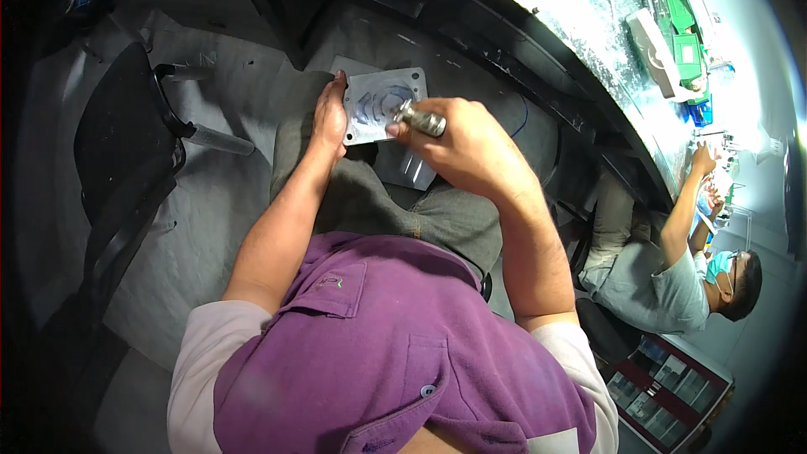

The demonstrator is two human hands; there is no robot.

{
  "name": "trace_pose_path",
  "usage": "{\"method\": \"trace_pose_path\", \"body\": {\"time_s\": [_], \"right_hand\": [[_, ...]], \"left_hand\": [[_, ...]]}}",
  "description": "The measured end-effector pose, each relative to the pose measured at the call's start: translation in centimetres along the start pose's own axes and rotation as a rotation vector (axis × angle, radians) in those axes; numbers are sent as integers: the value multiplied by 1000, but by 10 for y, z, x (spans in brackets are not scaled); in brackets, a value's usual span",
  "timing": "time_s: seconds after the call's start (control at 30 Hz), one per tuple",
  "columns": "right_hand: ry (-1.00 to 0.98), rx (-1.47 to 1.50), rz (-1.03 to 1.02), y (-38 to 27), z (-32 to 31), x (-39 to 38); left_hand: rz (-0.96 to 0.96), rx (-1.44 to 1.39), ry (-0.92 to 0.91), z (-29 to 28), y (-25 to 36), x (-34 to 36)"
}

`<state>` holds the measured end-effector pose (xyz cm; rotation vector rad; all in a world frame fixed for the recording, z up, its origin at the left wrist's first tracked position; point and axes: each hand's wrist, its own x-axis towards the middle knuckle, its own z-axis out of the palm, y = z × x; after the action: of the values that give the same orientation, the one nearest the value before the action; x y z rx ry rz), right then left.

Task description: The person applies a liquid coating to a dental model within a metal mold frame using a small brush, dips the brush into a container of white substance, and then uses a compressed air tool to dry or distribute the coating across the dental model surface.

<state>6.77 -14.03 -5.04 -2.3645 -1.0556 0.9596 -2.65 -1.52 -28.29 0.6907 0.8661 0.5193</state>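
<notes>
Metal plate (370, 122) sits over the lap between the two hands, slightly wider than deep, its blue-smudged upper face showing and its long axis running left to right. Nearest, the right hand (462, 141) comes in from the near right, its grip closed around a short, knurled metal tool (427, 121); the plate lies to the far left of that grip. The tool's long axis slants from near right to far left, so its slim end points at the smudged middle; whether it touches the surface or hovers just above cannot be told. The left hand (329, 118) grips the plate's left edge, its underside hidden, with the plate directly to its right. The right hand seems the nearer to the smudges' right side, and the angle of tool to face looks decisive. Beyond, the dark-edged tabletop (580, 13) runs from far middle to right, well apart from the plate.
</notes>
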Motion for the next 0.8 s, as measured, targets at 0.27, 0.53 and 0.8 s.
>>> {"method": "trace_pose_path", "body": {"time_s": [0.27, 0.53, 0.8], "right_hand": [[19, 9, 2, 4, 4, 4], [-44, -18, -35, 10, -6, 2], [-109, -54, -80, 13, -6, -2]], "left_hand": [[41, 20, -6, 3, -1, 0], [308, 137, -42, -3, -16, 7], [332, 101, -44, -8, -14, 5]]}}
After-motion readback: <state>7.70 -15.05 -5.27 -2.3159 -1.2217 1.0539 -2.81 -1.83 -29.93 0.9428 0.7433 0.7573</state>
